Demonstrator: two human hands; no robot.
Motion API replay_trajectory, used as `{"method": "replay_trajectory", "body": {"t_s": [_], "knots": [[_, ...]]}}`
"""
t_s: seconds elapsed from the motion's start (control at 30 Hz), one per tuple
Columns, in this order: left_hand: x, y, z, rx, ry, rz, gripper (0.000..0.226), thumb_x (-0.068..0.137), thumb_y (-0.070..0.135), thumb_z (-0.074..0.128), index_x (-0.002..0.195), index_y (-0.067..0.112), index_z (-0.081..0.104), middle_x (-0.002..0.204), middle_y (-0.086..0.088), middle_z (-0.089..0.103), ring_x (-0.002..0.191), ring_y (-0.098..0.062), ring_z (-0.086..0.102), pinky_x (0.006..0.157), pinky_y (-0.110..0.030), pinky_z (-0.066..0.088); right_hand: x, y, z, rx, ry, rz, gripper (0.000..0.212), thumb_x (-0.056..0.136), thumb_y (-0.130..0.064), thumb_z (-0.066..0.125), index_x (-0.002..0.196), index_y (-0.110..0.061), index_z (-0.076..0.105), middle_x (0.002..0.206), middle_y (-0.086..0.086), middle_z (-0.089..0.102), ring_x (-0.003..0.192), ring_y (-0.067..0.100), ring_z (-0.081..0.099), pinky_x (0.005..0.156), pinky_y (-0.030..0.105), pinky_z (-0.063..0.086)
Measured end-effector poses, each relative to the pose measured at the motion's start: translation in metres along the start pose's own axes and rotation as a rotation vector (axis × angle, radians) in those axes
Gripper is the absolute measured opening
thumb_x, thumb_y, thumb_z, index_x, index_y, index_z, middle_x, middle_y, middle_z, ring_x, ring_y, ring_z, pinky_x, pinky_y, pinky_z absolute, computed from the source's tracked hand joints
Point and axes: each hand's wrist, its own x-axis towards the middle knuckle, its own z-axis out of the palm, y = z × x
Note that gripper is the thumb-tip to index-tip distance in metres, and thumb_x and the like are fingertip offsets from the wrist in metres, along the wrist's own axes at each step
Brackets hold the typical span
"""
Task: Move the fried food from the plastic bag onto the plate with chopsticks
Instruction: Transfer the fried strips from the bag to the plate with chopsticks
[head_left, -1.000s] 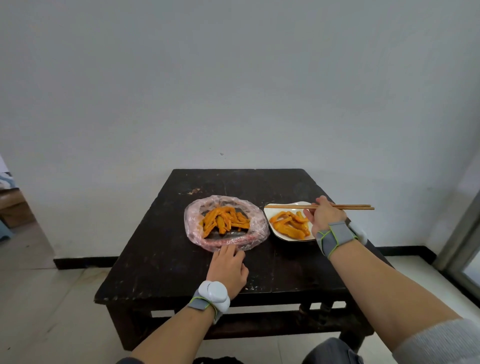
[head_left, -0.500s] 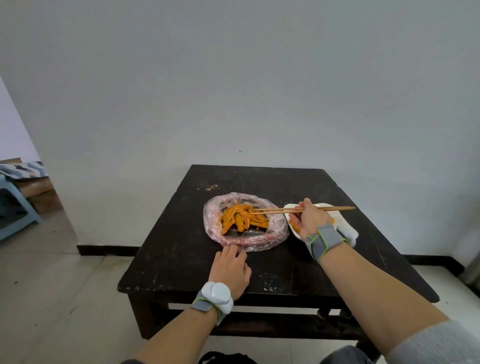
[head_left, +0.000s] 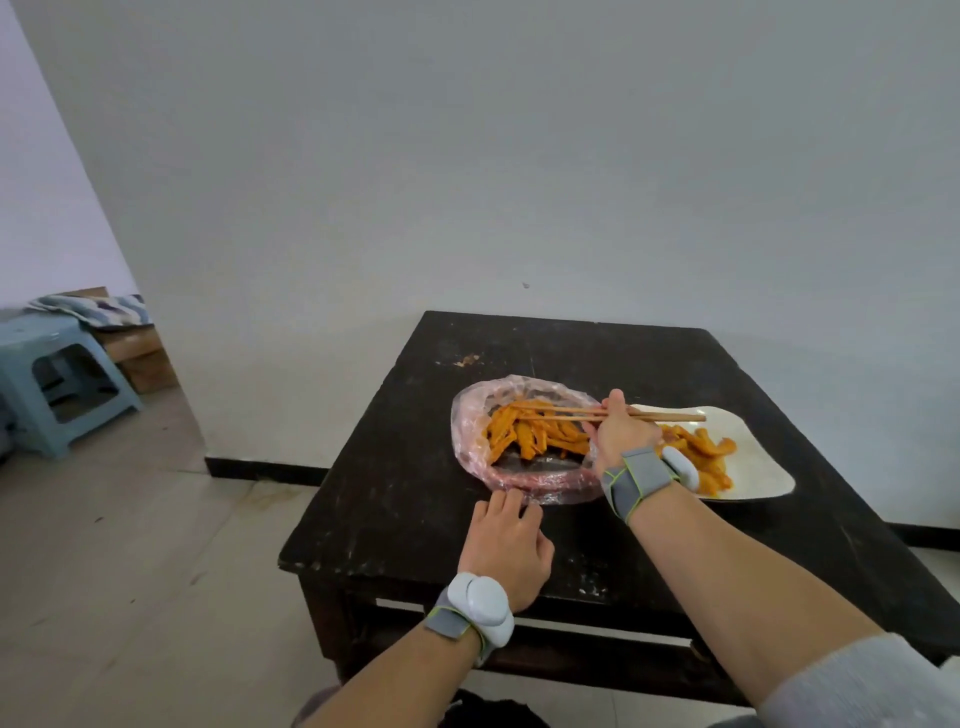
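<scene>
1. The right hand (head_left: 621, 434) holds the chopsticks (head_left: 561, 414), tips over the fried food (head_left: 535, 436) in the plastic bag (head_left: 467, 431).
2. The left hand (head_left: 506, 545) lies flat on the table (head_left: 415, 467) by the bag.
3. More food lies on the plate (head_left: 758, 467).

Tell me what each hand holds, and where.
The right hand grips the chopsticks about midway along. The left hand holds nothing; its fingers lie at the near edge of the bag.
</scene>
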Motion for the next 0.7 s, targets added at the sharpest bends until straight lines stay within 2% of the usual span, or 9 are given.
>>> {"method": "replay_trajectory", "body": {"t_s": [0.1,0.2,0.27,0.33,0.4,0.47,0.53,0.63,0.7], "knots": [[0.000,0.000,0.001,0.003,0.039,0.001,0.028,0.084,0.030,0.047,0.099,0.012,0.063,0.105,-0.007,0.057,0.097,-0.028,0.051,0.084,-0.040,0.044,0.003,0.012,0.009,-0.004,-0.006,0.019,0.025,0.096,-0.022,0.060,0.084,0.000,0.059,0.072,0.006,0.062,0.066,0.014,0.062,0.054,0.026,0.054],[0.000,-0.001,0.001,0.003,0.035,-0.004,0.030,0.084,0.030,0.045,0.099,0.012,0.063,0.105,-0.007,0.056,0.097,-0.027,0.050,0.085,-0.040,0.043,0.002,0.021,0.015,-0.032,-0.031,0.043,0.022,0.095,-0.021,0.062,0.095,0.002,0.062,0.078,0.011,0.064,0.075,0.021,0.064,0.060,0.031,0.057],[0.000,-0.001,0.001,0.000,0.029,-0.006,0.031,0.085,0.031,0.042,0.102,0.013,0.062,0.107,-0.007,0.055,0.099,-0.026,0.048,0.086,-0.039,0.042,0.002,0.023,0.015,-0.039,-0.036,0.060,0.014,0.093,-0.015,0.062,0.092,-0.001,0.062,0.083,0.014,0.065,0.081,0.024,0.064,0.064,0.035,0.059],[-0.001,-0.001,0.002,0.001,0.027,-0.004,0.031,0.086,0.031,0.042,0.102,0.013,0.061,0.108,-0.007,0.055,0.100,-0.026,0.048,0.087,-0.039,0.041,0.003,0.019,0.013,-0.018,-0.021,0.069,0.009,0.091,-0.009,0.062,0.084,-0.004,0.061,0.084,0.014,0.065,0.080,0.025,0.064,0.062,0.035,0.059],[-0.001,-0.001,0.002,-0.006,0.028,-0.004,0.030,0.085,0.030,0.044,0.101,0.012,0.062,0.107,-0.007,0.056,0.099,-0.027,0.049,0.086,-0.040,0.042,0.003,0.014,0.009,0.007,-0.010,0.076,0.015,0.091,-0.006,0.061,0.076,-0.009,0.059,0.078,0.011,0.063,0.078,0.024,0.063,0.056,0.032,0.058],[0.000,0.001,0.001,-0.006,0.029,-0.003,0.030,0.086,0.030,0.044,0.101,0.012,0.062,0.107,-0.007,0.055,0.099,-0.028,0.049,0.087,-0.040,0.042,0.003,0.006,0.003,0.041,0.004,0.073,0.015,0.092,-0.004,0.059,0.078,-0.008,0.058,0.078,0.012,0.061,0.080,0.026,0.063,0.057,0.033,0.058],[0.000,-0.001,0.001,-0.004,0.016,-0.008,0.031,0.087,0.031,0.042,0.103,0.013,0.061,0.109,-0.006,0.054,0.101,-0.027,0.047,0.088,-0.039,0.041,0.005,0.002,-0.002,0.058,0.017,0.081,0.005,0.093,-0.006,0.059,0.089,-0.003,0.058,0.082,0.013,0.061,0.085,0.028,0.064,0.054,0.030,0.058],[0.000,-0.002,0.001,-0.002,0.005,-0.009,0.031,0.088,0.032,0.040,0.105,0.014,0.060,0.110,-0.005,0.053,0.102,-0.025,0.046,0.090,-0.038,0.039,0.006,-0.006,-0.013,0.075,-0.011,0.128,0.023,0.095,-0.007,0.057,0.114,0.006,0.055,0.104,0.023,0.061,0.098,0.036,0.066,0.057,0.033,0.060],[-0.001,-0.001,0.000,-0.002,0.005,-0.006,0.030,0.088,0.031,0.041,0.105,0.015,0.060,0.110,-0.005,0.053,0.102,-0.025,0.046,0.089,-0.038,0.039,0.004,-0.013,-0.020,0.101,-0.026,0.141,0.028,0.095,-0.006,0.057,0.120,0.008,0.052,0.103,0.025,0.060,0.088,0.032,0.067,0.049,0.032,0.059]]}}
